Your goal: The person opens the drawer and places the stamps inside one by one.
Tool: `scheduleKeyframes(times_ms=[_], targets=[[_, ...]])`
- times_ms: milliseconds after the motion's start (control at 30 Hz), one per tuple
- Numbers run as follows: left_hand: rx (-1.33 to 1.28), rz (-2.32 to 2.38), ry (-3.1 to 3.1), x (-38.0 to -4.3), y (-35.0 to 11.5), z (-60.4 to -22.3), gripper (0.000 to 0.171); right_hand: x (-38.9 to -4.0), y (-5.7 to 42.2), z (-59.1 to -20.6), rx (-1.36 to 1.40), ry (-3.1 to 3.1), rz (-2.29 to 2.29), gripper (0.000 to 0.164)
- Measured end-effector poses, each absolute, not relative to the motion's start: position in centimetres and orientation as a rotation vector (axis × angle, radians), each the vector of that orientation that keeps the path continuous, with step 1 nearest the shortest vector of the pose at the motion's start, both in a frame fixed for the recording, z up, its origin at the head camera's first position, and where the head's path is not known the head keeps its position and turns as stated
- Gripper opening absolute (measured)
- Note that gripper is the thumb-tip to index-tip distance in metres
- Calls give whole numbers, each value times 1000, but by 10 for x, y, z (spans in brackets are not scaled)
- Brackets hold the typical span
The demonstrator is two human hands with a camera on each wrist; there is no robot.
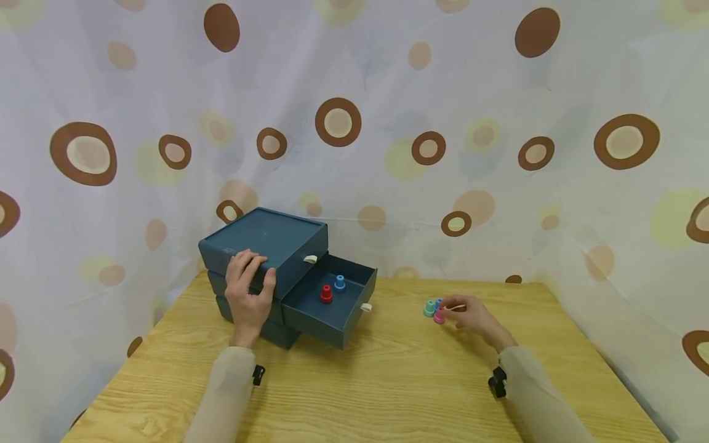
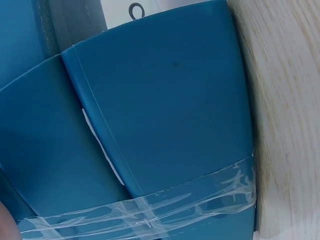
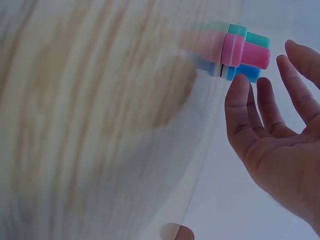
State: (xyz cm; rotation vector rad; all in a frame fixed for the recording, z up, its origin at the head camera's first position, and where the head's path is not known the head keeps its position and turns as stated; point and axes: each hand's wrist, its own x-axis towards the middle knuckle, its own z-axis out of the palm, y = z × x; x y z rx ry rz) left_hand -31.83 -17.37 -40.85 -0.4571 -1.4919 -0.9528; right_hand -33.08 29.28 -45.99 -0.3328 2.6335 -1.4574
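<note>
A dark blue stack of drawers point(image 1: 263, 237) stands on the left of the table, and the left wrist view shows its side point(image 2: 160, 95) up close. My left hand point(image 1: 249, 301) rests on its upper near edge with the fingers spread. One drawer point(image 1: 318, 326) is pulled out to the right, holding a red peg-shaped piece point(image 1: 326, 295) and a blue one point(image 1: 340, 283). On the right, my right hand point(image 1: 471, 315) reaches to a cluster of small pieces: pink point(image 3: 255, 54), green point(image 1: 429, 309) and blue point(image 3: 246, 73). Its fingers are parted around the pink piece, not gripping it.
Clear tape point(image 2: 210, 192) runs across the drawer stack's side. White pull tabs point(image 1: 366, 307) stick out from the drawer fronts. The wooden table point(image 1: 399, 381) meets a dotted curtain point(image 1: 376, 178) at the back and sides.
</note>
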Motion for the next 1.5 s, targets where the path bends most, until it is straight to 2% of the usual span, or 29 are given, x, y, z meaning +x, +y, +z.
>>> scheduleKeyframes(times_ms=[433,1167,1500], targets=[[-469,-951,-1504,-320,-173,-404,28,-333,295,-461,-321,2595,-1446,41],[-438,-919,-1529,-316,-175,-408,30,-334,288,-465,-320,2642,-1397,21],[-438,-918,-1530,-317,-176,-409,30,-337,288,-465,-459,2567,-1435,22]])
